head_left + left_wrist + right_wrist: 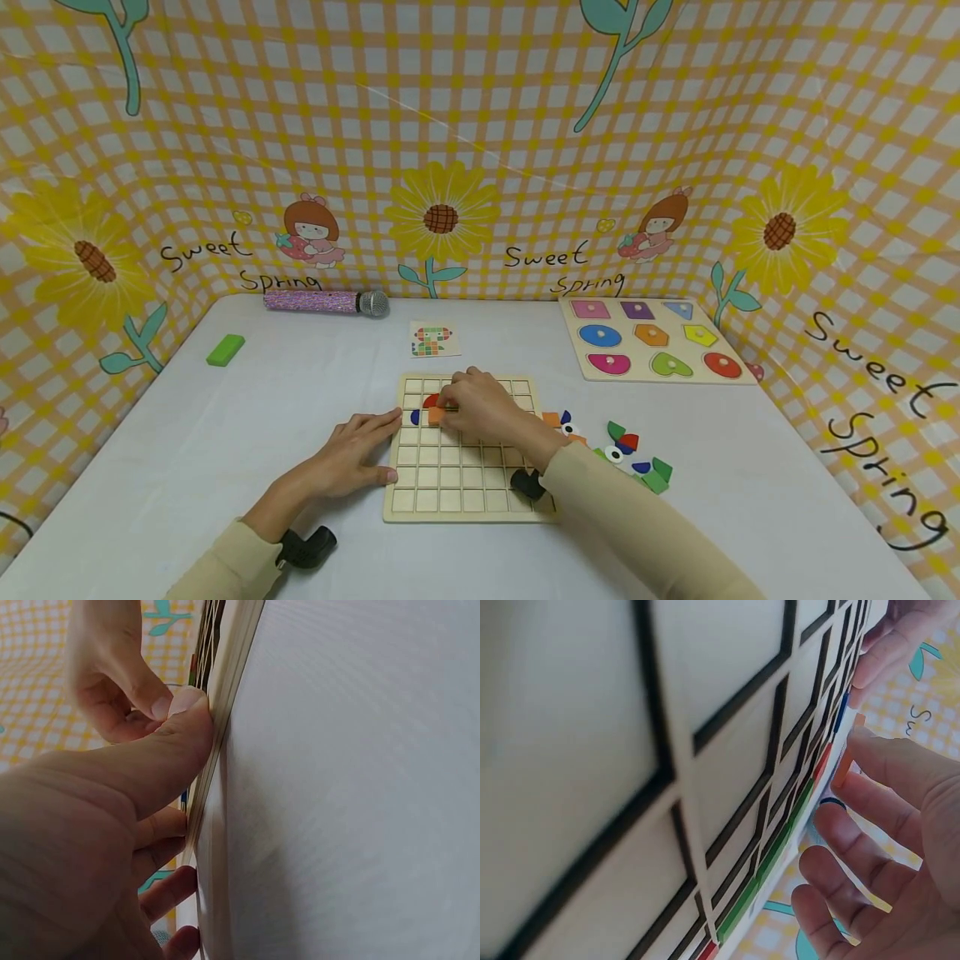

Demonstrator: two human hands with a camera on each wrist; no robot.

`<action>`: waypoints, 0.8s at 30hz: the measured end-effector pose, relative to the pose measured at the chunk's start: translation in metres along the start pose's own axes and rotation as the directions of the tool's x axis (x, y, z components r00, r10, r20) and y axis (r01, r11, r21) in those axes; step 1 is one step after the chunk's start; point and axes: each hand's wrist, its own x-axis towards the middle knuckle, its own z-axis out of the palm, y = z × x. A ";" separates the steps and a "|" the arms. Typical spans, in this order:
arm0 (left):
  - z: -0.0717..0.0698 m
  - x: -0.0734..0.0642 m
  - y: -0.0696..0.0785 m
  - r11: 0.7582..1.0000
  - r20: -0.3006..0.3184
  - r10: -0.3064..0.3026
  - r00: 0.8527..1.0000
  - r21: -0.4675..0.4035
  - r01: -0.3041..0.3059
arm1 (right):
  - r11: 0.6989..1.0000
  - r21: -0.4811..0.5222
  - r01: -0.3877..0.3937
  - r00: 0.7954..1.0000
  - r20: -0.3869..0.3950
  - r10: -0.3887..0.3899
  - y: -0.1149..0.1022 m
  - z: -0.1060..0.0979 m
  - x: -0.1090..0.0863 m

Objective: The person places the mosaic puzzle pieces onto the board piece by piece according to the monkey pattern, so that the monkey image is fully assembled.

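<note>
A wooden grid board (471,502) lies on the white table. My right hand (480,406) is over its upper part, pinching an orange square tile (850,752) between thumb and index finger, just off the surface. On the board are a blue half-round piece (415,417) near the left edge and a red curved piece (431,401). The right wrist view also shows green pieces (759,874) in a row along the far side, mostly hidden by my hand in the head view. My left hand (345,457) rests with extended fingers and thumb against the board's left edge.
Loose coloured pieces (655,482) lie scattered right of the board. Behind it is a pattern card (434,339). A shape puzzle (660,342) stands at back right, a glittery microphone (326,302) at back left, and a green block (226,350) on the left.
</note>
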 end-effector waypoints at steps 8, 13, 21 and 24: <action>0.001 0.001 0.001 1.000 -0.005 -0.017 1.000 0.009 0.017 | 0.999 -0.047 0.011 0.999 0.032 -0.009 -0.001 0.004 0.007; 0.002 0.001 0.001 1.000 -0.012 -0.014 1.000 0.017 0.014 | 0.998 -0.066 0.024 0.999 0.039 -0.022 -0.001 0.004 0.009; 0.003 0.001 0.002 0.999 -0.024 -0.017 1.000 0.036 0.018 | 0.996 -0.087 0.025 0.999 0.033 -0.022 0.001 0.005 0.009; 0.003 0.002 0.003 0.999 -0.022 -0.026 0.999 0.031 0.027 | 0.998 -0.061 0.013 1.000 0.018 -0.012 0.001 0.003 0.007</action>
